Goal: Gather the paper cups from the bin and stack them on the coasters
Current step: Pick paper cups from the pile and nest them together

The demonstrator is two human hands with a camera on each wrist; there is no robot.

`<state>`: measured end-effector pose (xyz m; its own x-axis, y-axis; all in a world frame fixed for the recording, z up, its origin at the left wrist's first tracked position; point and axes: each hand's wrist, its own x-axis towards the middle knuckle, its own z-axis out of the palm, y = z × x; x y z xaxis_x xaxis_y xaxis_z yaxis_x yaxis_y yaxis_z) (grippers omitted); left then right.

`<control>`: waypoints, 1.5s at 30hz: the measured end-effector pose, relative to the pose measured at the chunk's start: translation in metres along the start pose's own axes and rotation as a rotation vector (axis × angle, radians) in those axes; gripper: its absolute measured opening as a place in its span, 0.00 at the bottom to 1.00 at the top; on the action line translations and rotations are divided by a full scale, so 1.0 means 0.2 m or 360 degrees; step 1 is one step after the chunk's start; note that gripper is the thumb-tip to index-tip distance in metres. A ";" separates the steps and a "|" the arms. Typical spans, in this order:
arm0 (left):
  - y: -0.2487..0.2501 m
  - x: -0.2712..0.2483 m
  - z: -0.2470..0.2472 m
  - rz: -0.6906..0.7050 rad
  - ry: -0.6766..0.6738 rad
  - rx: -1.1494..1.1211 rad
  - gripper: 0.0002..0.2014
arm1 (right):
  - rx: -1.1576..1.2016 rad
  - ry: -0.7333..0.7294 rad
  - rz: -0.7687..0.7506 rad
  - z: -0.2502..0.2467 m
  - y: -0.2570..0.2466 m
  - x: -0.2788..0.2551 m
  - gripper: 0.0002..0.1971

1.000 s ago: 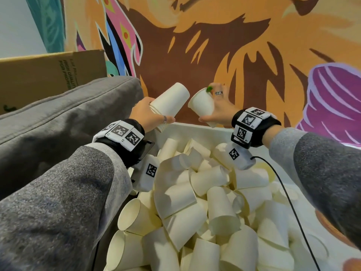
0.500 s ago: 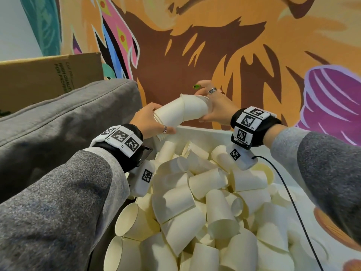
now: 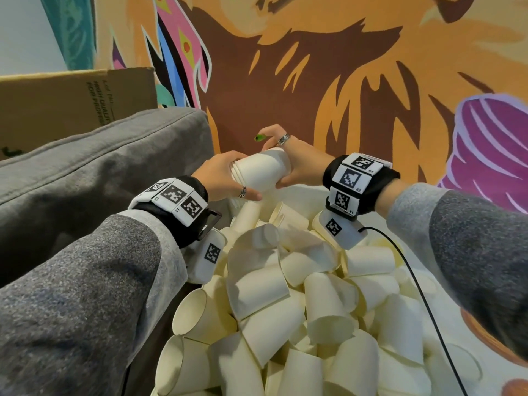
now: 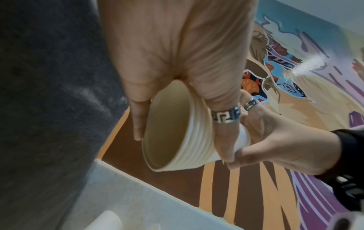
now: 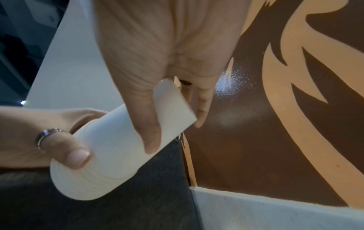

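Both hands hold one nested stack of white paper cups [image 3: 261, 174] on its side above the far end of the bin. My left hand [image 3: 225, 178] grips the rim end, where several rims [image 4: 199, 137] show around the open mouth. My right hand [image 3: 297, 164] wraps the base end, thumb below and fingers over the top. The right wrist view shows the stack [image 5: 110, 155] between my right thumb and fingers, with the left hand [image 5: 39, 137] on its lower end. Many loose cups [image 3: 285, 295] fill the white bin [image 3: 305, 192] below. No coaster is clearly in view.
A grey sofa cushion [image 3: 100, 167] presses against the bin's left side, with a cardboard box [image 3: 71, 101] behind it. A painted mural wall [image 3: 343, 81] stands just beyond the bin. A black cable [image 3: 414, 281] runs from my right wrist over the cups.
The two hands came together. The cup in my right hand slid over the base of the left hand's stack, and the stack dropped lower, closer to the bin.
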<state>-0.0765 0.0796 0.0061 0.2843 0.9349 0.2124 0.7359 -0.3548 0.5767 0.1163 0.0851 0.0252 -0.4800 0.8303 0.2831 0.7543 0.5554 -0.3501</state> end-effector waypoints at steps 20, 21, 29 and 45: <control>-0.14 -0.04 -0.06 -0.0267 0.0314 -0.0119 0.33 | 0.0107 -0.0624 0.0855 0.49 0.02 -0.01 0.34; -0.15 -0.04 -0.06 -0.0270 0.0306 -0.0114 0.33 | 0.0092 -0.0605 0.0864 0.51 0.02 -0.01 0.35; -0.15 -0.03 -0.06 -0.0267 0.0295 -0.0097 0.33 | 0.0074 -0.0489 0.0918 0.57 0.04 0.00 0.34; -0.10 -0.03 -0.04 -0.0267 0.0297 -0.0118 0.34 | 0.1418 0.1121 0.0904 -0.14 0.16 -0.04 0.11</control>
<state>-0.0991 0.0813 -0.0005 0.0388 0.9682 0.2471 0.7142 -0.1998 0.6708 0.1573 0.0956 0.0373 0.3586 0.9091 0.2122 0.0823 0.1957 -0.9772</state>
